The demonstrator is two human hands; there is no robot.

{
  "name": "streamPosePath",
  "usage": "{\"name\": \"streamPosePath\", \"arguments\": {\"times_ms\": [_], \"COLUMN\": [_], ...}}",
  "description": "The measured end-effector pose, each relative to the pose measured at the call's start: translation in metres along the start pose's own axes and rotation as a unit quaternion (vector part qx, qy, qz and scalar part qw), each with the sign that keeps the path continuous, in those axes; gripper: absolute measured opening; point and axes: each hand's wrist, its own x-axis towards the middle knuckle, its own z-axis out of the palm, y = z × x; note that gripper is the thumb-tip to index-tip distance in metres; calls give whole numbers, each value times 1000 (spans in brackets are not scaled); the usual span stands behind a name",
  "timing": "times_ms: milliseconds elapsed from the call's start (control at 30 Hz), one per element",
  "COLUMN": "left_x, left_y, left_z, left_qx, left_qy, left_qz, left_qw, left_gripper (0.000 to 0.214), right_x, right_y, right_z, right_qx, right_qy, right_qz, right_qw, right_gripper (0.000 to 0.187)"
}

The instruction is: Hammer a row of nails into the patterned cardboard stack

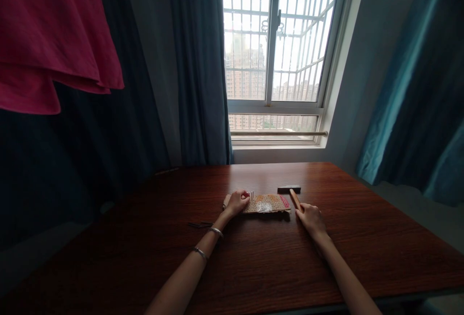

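Observation:
A small flat board [270, 203] dotted with a pattern of pegs or holes lies on the dark wooden table [253, 262]. My left hand [237, 203] rests on the board's left end, fingers curled round something small near a few upright pins [251, 194]. My right hand [311, 218] grips the wooden handle of a hammer [293, 195], whose dark head lies on the table just beyond the board's right end. Two bracelets sit on my left wrist.
A thin dark tool [200, 224] lies on the table left of my left arm. Blue curtains [197, 64] hang on both sides of a barred window [279, 54]. Red cloth [54, 35] hangs at the upper left.

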Motion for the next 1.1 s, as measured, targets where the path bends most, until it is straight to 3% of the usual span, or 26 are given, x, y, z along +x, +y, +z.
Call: {"name": "streamPosePath", "arguments": {"times_ms": [433, 1100], "left_x": [6, 7], "left_y": [-9, -10], "left_z": [8, 11], "left_qx": [27, 9], "left_qy": [10, -7], "left_qz": [31, 11], "left_qw": [999, 1000], "left_gripper": [17, 18], "right_x": [-2, -1], "right_y": [-2, 0], "right_z": [-3, -1], "right_qx": [-8, -5], "right_qy": [7, 4], "right_qz": [-10, -6], "right_qw": [1000, 1000], "right_gripper": [26, 27]}}
